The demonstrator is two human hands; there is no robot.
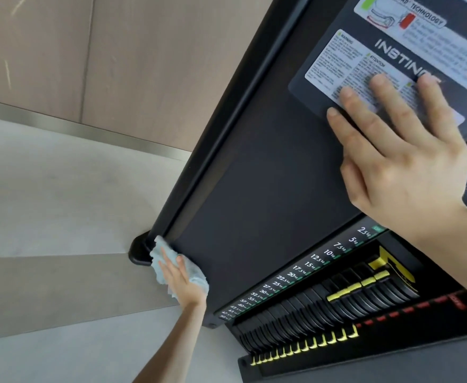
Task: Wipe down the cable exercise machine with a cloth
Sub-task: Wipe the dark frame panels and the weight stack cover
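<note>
Cloth (pixel 196 275), pale blue and bunched, sits under my left hand (pixel 177 277), whose fingers lie fairly straight and a little spread on top of it, pressing it flat against the cable exercise machine (pixel 254 175) rather than pinching it; whether any fold is tucked under the palm I cannot tell. That contact is at the bottom corner of the black side panel, with the rounded foot (pixel 137 252) just beyond the fingertips and the raised edge rail (pixel 221 128) running away from them up the frame. My right hand (pixel 403 167) is far up the same panel from the cloth, palm flat and fingers splayed, resting on the printed instruction label (pixel 345 67); it holds nothing and reads to me as a brace. To the thumb side of the cloth hand lie the numbered weight scale (pixel 295 275) and the weight stack (pixel 337 308) with its yellow tabs, well apart from the cloth. I judge the step in hand to be wiping the lower end of the panel, with the scale, the stack and the label area not yet under the cloth. The next move, as I see it, calls for keeping even palm pressure while sliding the cloth along the rail or across the panel face, and for shifting the bracing hand before the cloth reaches the label.
</note>
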